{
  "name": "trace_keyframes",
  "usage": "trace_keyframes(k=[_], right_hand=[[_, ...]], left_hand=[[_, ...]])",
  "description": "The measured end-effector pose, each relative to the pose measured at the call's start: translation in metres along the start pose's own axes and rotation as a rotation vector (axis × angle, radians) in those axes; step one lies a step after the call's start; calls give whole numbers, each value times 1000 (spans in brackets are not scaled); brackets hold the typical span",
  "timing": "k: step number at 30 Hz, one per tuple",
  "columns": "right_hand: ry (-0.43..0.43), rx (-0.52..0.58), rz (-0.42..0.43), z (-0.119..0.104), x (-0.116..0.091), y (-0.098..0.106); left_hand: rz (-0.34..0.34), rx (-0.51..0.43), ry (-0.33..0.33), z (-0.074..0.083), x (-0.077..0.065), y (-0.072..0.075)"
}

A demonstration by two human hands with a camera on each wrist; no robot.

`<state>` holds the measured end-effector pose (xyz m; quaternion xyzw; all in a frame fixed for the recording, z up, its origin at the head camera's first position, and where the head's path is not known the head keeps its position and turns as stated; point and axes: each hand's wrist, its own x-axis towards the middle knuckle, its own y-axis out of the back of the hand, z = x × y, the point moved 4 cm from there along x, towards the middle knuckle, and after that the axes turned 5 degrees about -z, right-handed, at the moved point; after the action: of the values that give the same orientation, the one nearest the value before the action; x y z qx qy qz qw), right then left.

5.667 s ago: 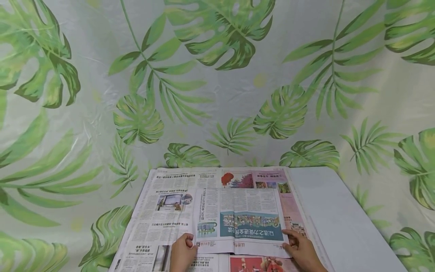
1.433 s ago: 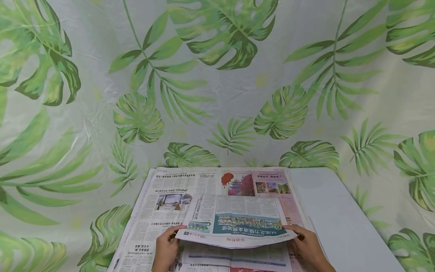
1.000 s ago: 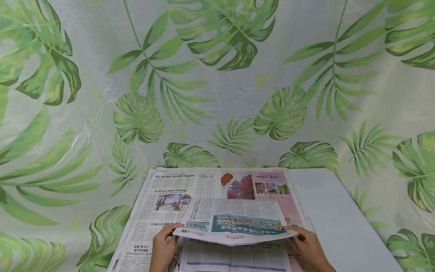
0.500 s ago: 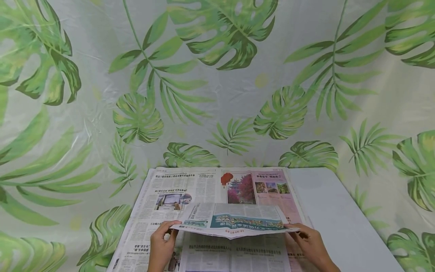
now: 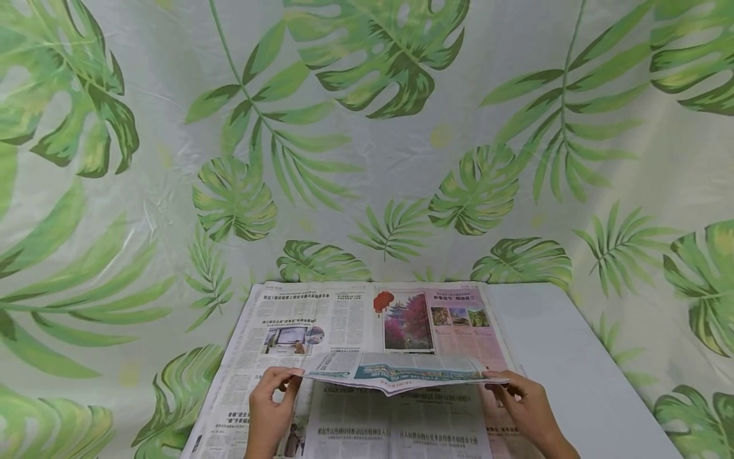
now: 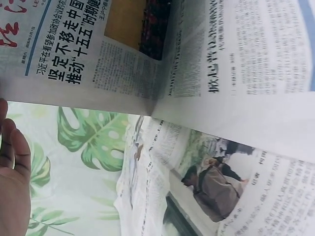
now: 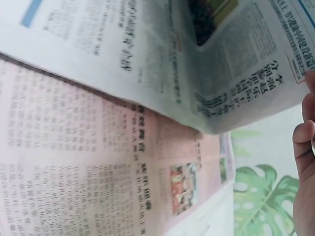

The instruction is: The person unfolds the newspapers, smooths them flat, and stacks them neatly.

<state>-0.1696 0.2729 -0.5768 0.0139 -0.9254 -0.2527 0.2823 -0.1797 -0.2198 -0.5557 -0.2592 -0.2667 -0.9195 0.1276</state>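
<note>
A smaller folded newspaper is partly lifted, its near edge raised and its upper flap seen at a steep slant. My left hand pinches the left corner of that edge between thumb and fingers. At the opposite corner, my right hand pinches the paper likewise. Beneath the flap, the newspaper's lower page lies flat and shaded. Both wrist views look into the fold: the left hand shows at the left border, the right hand at the right border. Their gripping fingertips are partly cut off there.
Larger spread newspapers, one page pink, lie under the smaller one. They cover most of a white table, whose bare strip shows on the right. A leaf-patterned curtain hangs behind the table and along its sides.
The smaller newspaper lay flat earlier, with the hands at its near corners. Both hands have raised its near edge and spread slightly outward, baring more of the page underneath.
</note>
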Motion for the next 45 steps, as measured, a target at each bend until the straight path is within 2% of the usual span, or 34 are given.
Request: trace_keyframes(k=[7,11,13,18,21,25,30,32,36,40,45], right_hand=[[-1,-34,29,-1,8,0],[-5,-32,26,-1,10,-1],[-15,-24,25,-1,11,-2],[-132,3,-2,4,11,-5],[-226,26,-36,14,11,-9],[-290,-9,-77,25,13,-13],[-242,-148,-108,35,24,-19],[-212,-166,-110,40,28,-22],[-197,-133,-97,51,32,-27],[-245,-105,-77,60,34,-29],[-321,-129,-91,69,37,-32]], left_hand=[[7,-42,-37,7,9,4],[-18,-122,-26,8,16,-1],[-19,-133,-27,10,20,-4],[52,-121,-25,20,29,-11],[83,-167,-8,22,32,-14],[74,-195,17,16,37,-18],[33,-251,44,3,41,-23],[17,-274,46,-2,41,-25],[-8,-267,31,-9,40,-30],[-2,-209,3,-12,37,-35],[5,-190,-6,0,37,-32]])
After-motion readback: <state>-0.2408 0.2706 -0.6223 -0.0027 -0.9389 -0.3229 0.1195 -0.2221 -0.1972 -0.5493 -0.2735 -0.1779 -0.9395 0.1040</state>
